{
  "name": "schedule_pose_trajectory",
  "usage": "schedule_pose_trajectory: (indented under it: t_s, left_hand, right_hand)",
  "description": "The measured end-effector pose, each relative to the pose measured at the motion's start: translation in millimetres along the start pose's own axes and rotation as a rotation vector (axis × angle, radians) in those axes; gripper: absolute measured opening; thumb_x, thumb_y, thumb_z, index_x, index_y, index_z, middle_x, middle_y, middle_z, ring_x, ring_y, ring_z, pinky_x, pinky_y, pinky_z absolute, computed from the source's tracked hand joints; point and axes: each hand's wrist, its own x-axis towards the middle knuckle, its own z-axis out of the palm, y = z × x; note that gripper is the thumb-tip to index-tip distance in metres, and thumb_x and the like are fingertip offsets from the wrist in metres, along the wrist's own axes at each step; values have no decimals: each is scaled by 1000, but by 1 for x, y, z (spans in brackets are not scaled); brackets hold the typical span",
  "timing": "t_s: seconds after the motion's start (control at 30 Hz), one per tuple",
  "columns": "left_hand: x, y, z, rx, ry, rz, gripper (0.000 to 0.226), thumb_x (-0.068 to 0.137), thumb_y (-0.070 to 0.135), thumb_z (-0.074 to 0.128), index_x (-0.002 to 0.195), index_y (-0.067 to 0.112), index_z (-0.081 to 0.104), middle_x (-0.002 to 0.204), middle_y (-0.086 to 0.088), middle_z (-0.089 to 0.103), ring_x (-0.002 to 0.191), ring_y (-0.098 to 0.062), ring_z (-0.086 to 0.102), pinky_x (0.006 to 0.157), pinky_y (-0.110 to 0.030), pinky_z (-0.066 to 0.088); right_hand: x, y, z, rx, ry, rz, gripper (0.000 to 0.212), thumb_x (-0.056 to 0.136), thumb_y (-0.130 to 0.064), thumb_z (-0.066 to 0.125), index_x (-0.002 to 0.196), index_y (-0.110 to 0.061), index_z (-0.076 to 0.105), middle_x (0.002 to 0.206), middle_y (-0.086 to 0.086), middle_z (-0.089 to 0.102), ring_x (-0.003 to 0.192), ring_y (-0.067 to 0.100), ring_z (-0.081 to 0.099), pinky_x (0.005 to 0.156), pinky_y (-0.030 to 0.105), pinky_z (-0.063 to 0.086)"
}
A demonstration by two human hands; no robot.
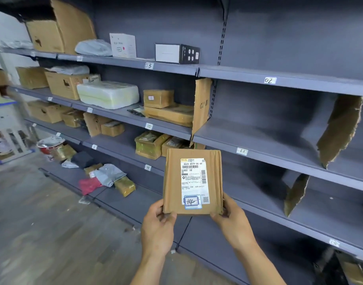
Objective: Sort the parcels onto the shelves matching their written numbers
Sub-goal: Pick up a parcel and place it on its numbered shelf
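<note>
"Head view, left to right: how does the left hand [158, 221] sit?"

"It rises from the bottom edge, thumb on the front of the cardboard parcel [194, 175] at its lower left corner, fingers curled behind, gripping it. The right hand [232, 221] does the same at the lower right corner, thumb in front, also gripping. The parcel stands upright between them, in the air before the grey shelving [279, 140]. Its shipping label [194, 182] faces the camera, with a handwritten 14 [192, 201] boxed near the bottom."

"What cannot be made out?"

"The fingers behind the parcel are hidden. The label's small print is unreadable beyond G079. The far-left edge is blurred, and the smeared tag [334, 242] low on the right may say 13."

"And the room?"

"A wood-plank floor [43, 223] lies on the left. The left bay's tags read 03 [148, 65], 10 [148, 126] and 15 [147, 167]; the right bay's read 02 [270, 80] and 11 [242, 151]. Cardboard boxes [63, 84] and bags fill the left bay, with loose mailers [108, 174] on its bottom shelf. Torn cardboard dividers [338, 128] stand on the right bay's shelves."
</note>
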Motion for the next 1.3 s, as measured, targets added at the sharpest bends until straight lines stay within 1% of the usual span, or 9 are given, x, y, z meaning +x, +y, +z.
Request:
schedule_pose_trajectory:
  t_s: [0.13, 0.3, 0.43, 0.63, 0.77, 0.87, 1.03, 1.13, 1.3]
  left_hand:
    - [18, -2, -2, 22, 55, -19, 34, 90, 5, 69, 104, 36, 64, 96, 19, 71, 87, 8, 66, 73, -13, 46]
    - [52, 2, 2, 83, 131, -11, 34, 88, 4, 69, 107, 33, 64, 96, 15, 71, 89, 2, 66, 82, -25, 53]
    - [82, 8, 9, 98, 187, -5, 36, 88, 5, 70, 109, 34, 64, 97, 15, 71, 91, -2, 67, 81, -22, 48]
    - [107, 6, 10, 113, 252, -25, 35, 88, 4, 70, 112, 30, 65, 97, 13, 71, 89, -1, 66, 73, -18, 47]
    - [124, 3, 1, 145, 285, -53, 36, 87, 4, 70, 112, 28, 65, 97, 14, 72, 89, -5, 68, 83, -30, 54]
    - [136, 0, -7, 153, 305, -59, 36, 86, 4, 71, 110, 30, 66, 96, 15, 72, 88, -5, 69, 84, -32, 54]
    - [160, -12, -16, 165, 251, -87, 35, 87, 6, 70, 110, 31, 65, 98, 15, 71, 92, -7, 68, 86, -35, 55]
    - [179, -18, -19, 160, 167, -80, 34, 87, 5, 69, 109, 30, 65, 98, 15, 71, 93, -6, 67, 80, -28, 52]
    - [213, -27, -27, 172, 5, -70, 34, 87, 6, 71, 104, 34, 64, 94, 14, 72, 92, -5, 69, 84, -28, 51]
  right_hand:
    - [27, 2, 13, 7, -43, 4, 56, 89, -3, 63, 131, -41, 58, 112, -28, 69, 109, -5, 62, 100, 29, 49]
    - [68, -3, 25, 51, -121, -5, 55, 90, -2, 62, 127, -42, 58, 111, -29, 69, 108, -7, 62, 94, 23, 48]
    - [102, -10, 31, 55, -162, -4, 57, 91, -4, 62, 131, -44, 56, 113, -31, 67, 112, -6, 59, 101, 30, 48]
    - [143, -12, 45, 39, -216, -10, 62, 91, -5, 64, 137, -44, 53, 114, -31, 67, 115, -2, 59, 102, 30, 48]
    - [160, -7, 64, 53, -255, 3, 62, 89, 1, 61, 134, -42, 56, 113, -27, 69, 115, -1, 60, 100, 26, 46]
    - [169, -6, 78, 53, -258, 7, 61, 89, 1, 62, 133, -41, 56, 111, -28, 69, 112, -4, 60, 97, 23, 47]
    - [177, 2, 96, 43, -215, 51, 64, 90, -2, 64, 129, -51, 51, 110, -29, 69, 109, -9, 59, 97, 23, 46]
    - [182, 8, 105, 39, -150, 90, 65, 89, -2, 65, 136, -44, 53, 113, -27, 69, 112, -6, 59, 102, 27, 47]
    - [177, 15, 120, 54, -16, 131, 62, 86, -4, 64, 137, -38, 55, 117, -24, 69, 115, -2, 60, 106, 37, 49]
